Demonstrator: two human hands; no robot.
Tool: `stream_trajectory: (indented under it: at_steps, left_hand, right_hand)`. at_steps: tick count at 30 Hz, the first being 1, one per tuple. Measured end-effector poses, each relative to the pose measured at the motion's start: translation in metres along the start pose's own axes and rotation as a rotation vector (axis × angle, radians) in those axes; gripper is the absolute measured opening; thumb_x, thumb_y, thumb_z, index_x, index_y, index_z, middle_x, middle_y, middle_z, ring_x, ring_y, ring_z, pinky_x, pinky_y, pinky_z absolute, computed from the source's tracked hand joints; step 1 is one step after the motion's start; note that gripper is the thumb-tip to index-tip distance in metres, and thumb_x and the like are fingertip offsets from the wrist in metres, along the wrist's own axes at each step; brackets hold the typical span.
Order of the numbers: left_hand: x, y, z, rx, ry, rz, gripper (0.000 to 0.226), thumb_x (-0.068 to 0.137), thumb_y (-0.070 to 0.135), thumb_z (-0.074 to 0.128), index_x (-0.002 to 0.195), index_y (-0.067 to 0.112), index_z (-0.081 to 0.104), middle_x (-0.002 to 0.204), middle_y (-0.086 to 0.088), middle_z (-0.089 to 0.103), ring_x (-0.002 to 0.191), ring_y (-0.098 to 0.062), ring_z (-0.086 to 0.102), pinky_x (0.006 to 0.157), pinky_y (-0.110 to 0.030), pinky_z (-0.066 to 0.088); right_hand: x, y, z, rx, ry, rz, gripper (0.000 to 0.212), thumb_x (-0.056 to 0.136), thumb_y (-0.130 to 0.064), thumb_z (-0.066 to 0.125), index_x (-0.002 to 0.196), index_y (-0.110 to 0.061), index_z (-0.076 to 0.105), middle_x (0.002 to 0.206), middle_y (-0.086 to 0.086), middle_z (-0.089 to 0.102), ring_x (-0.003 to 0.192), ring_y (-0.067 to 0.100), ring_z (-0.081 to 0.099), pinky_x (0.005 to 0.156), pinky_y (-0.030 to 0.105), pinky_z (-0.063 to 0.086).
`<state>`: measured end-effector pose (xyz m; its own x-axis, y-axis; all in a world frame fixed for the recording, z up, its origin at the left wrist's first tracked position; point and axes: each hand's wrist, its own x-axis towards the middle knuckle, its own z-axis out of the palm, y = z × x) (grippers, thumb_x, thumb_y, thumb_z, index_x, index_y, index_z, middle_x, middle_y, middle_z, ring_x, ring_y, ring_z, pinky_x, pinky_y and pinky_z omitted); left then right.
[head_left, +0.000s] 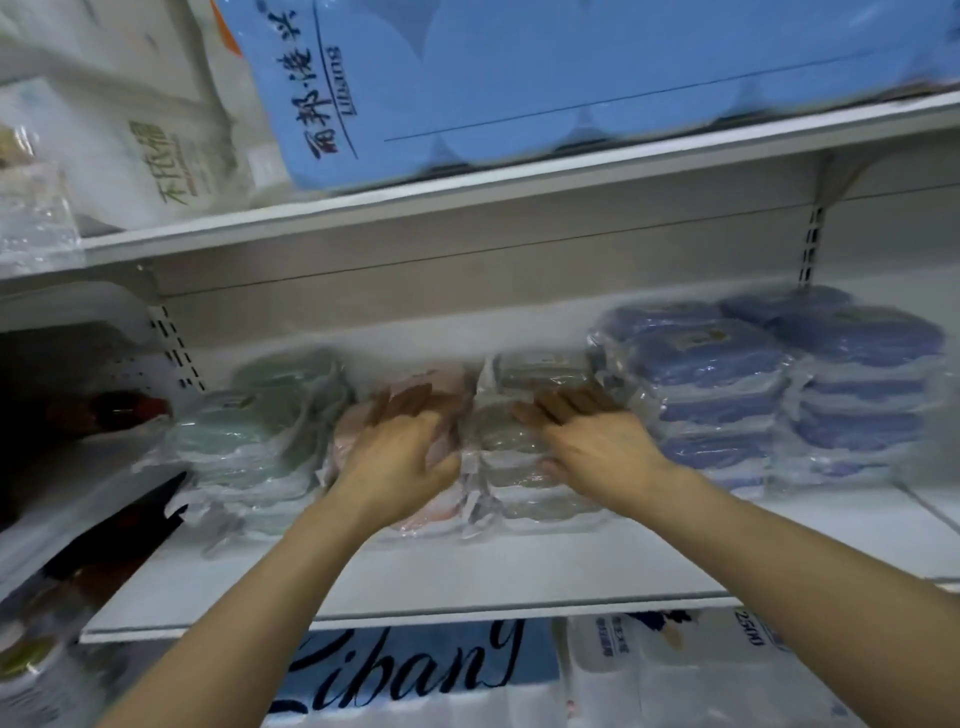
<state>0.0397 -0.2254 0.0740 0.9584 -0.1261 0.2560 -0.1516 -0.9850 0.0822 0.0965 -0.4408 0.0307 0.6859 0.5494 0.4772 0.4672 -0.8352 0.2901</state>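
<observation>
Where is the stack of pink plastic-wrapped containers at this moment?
In the head view, the pink stack sits on the white shelf under the left hand, between the pale green wrapped stack and the grey wrapped stack.

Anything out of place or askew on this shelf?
Nothing spilled or damaged. The green stack at the left looks untidy, wrappers splaying forward, unlike the squarer blue stacks. The left hand rests on the pink stack, the right hand on the grey stack.

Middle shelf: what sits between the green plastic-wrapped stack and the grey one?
Head view: between the green plastic-wrapped stack and the grey plastic-wrapped stack sits a pink plastic-wrapped stack of containers, with the left hand resting on top.
</observation>
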Motion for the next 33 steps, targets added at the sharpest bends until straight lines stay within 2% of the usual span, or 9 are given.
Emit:
stream_trajectory:
  at_steps: [3,5,8,11,15,19,27,30,33]
  left_hand:
    - [0.018,-0.004,-0.001,-0.257,-0.014,-0.021,0.024,0.093,0.029,0.055,0.08,0.008,0.056,0.075,-0.006,0.056,0.077,-0.028,0.057,0.062,-0.033,0.042]
    - [0.034,-0.002,0.0,-0.524,-0.006,-0.033,0.021,0.094,0.025,0.056,0.108,0.011,0.064,0.105,-0.006,0.065,0.098,-0.023,0.061,0.08,-0.031,0.05]
    - [0.063,0.015,-0.003,-0.801,-0.076,-0.058,0.045,0.103,0.028,0.045,0.147,0.025,0.036,0.154,0.005,0.035,0.138,-0.016,0.038,0.103,-0.025,0.033]
    - [0.086,0.03,0.004,-0.917,-0.198,-0.247,0.062,0.1,0.057,0.028,0.154,0.025,0.022,0.16,0.003,0.023,0.145,-0.024,0.027,0.115,-0.036,0.024]
    - [0.098,0.036,0.033,-1.017,-0.263,-0.536,0.117,0.058,0.096,0.025,0.152,0.025,0.029,0.159,-0.009,0.026,0.141,-0.035,0.032,0.113,-0.054,0.028]
    - [0.094,0.05,0.035,-1.009,-0.224,-0.574,0.083,0.089,0.075,0.029,0.155,0.025,0.02,0.161,-0.014,0.015,0.138,-0.04,0.036,0.108,-0.048,0.038]
    - [0.103,0.042,0.077,-1.305,-0.492,-0.676,0.061,0.079,0.071,0.049,0.121,0.029,0.063,0.116,-0.007,0.069,0.106,-0.03,0.064,0.088,-0.036,0.048]
    - [0.099,0.048,0.077,-1.294,-0.48,-0.633,0.07,0.069,0.068,0.055,0.123,0.024,0.063,0.112,-0.006,0.071,0.103,-0.029,0.066,0.096,-0.043,0.049]
    - [0.091,0.056,0.05,-1.122,-0.266,-0.604,0.048,0.093,0.055,0.049,0.122,0.017,0.056,0.123,-0.013,0.062,0.094,-0.025,0.061,0.081,-0.03,0.05]
  right_hand:
    - [-0.001,0.005,0.005,-0.033,0.009,0.095,0.076,0.058,-0.04,0.087,0.124,-0.025,0.053,0.095,0.006,0.068,0.079,0.03,0.067,0.054,0.032,0.053]
    - [0.0,0.004,0.008,-0.062,0.022,0.098,0.076,0.058,-0.039,0.087,0.123,-0.026,0.051,0.094,0.007,0.068,0.076,0.03,0.067,0.052,0.033,0.053]
    - [0.002,-0.003,0.008,-0.148,0.023,0.109,0.071,0.056,-0.042,0.087,0.12,-0.023,0.062,0.091,0.008,0.068,0.075,0.031,0.066,0.055,0.033,0.052]
    - [0.002,-0.003,0.009,-0.168,0.027,0.102,0.071,0.053,-0.043,0.087,0.116,-0.02,0.064,0.088,0.01,0.068,0.073,0.032,0.066,0.054,0.033,0.051]
    - [0.006,0.009,0.002,-0.228,0.047,0.055,0.069,0.045,-0.037,0.091,0.109,-0.021,0.069,0.073,0.005,0.067,0.061,0.029,0.065,0.055,0.032,0.051]
    - [0.008,0.016,-0.002,-0.257,0.066,-0.007,0.072,0.043,-0.048,0.089,0.107,-0.021,0.071,0.071,0.003,0.068,0.062,0.027,0.064,0.062,0.031,0.051]
    - [0.01,0.02,-0.006,-0.263,0.082,-0.078,0.056,0.045,-0.042,0.086,0.096,-0.022,0.071,0.07,0.001,0.066,0.064,0.023,0.064,0.063,0.029,0.048]
    - [0.009,0.024,-0.003,-0.204,0.063,-0.068,0.061,0.044,-0.044,0.088,0.098,-0.021,0.071,0.076,0.003,0.067,0.068,0.024,0.064,0.06,0.03,0.05]
    - [0.005,0.026,0.001,-0.203,0.011,-0.062,0.079,0.04,-0.05,0.089,0.109,-0.018,0.067,0.086,0.006,0.066,0.076,0.026,0.063,0.065,0.034,0.052]
